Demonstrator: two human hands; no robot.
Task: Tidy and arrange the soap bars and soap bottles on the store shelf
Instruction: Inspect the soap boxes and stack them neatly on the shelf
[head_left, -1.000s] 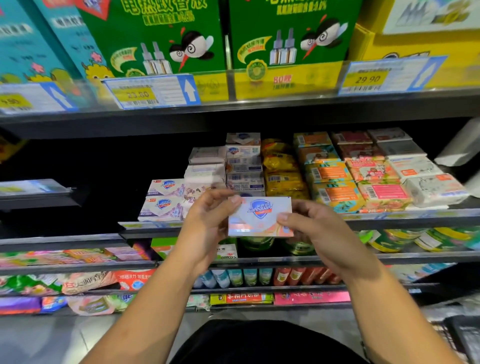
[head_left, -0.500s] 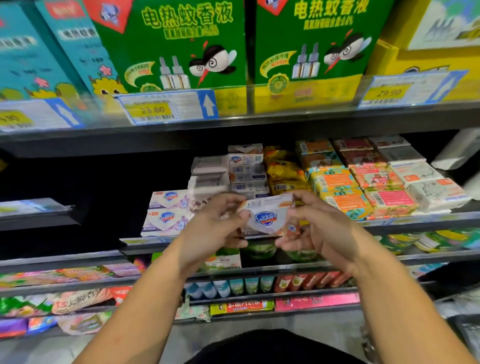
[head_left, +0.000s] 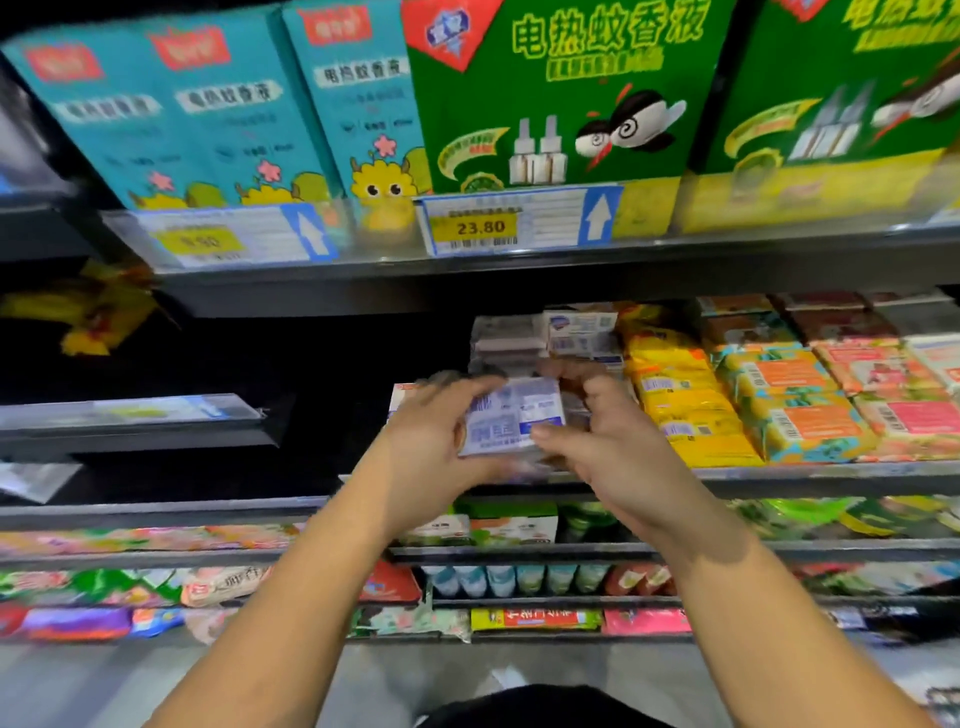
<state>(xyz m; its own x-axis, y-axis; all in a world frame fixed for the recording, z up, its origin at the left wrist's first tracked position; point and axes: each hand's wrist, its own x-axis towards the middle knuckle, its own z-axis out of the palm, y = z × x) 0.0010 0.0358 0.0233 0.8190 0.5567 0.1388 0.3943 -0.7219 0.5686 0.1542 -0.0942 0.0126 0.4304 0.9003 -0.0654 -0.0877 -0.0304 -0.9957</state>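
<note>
A white boxed soap bar with blue print is held flat between both hands, just above the front of the soap shelf. My left hand grips its left edge and my right hand its right edge. Behind it stands a stack of white soap boxes. To the right lie rows of yellow soap packs, orange-labelled packs and pink-labelled packs. The boxes under my hands are mostly hidden.
The upper shelf carries green boxes and teal boxes behind a price strip. The soap shelf's left part is dark. Lower shelves hold small bottles and flat packets.
Both hands have carried the soap box up and forward to the shelf and turned it from front-facing to flat, its printed back now up. The camera has turned left and closer.
</note>
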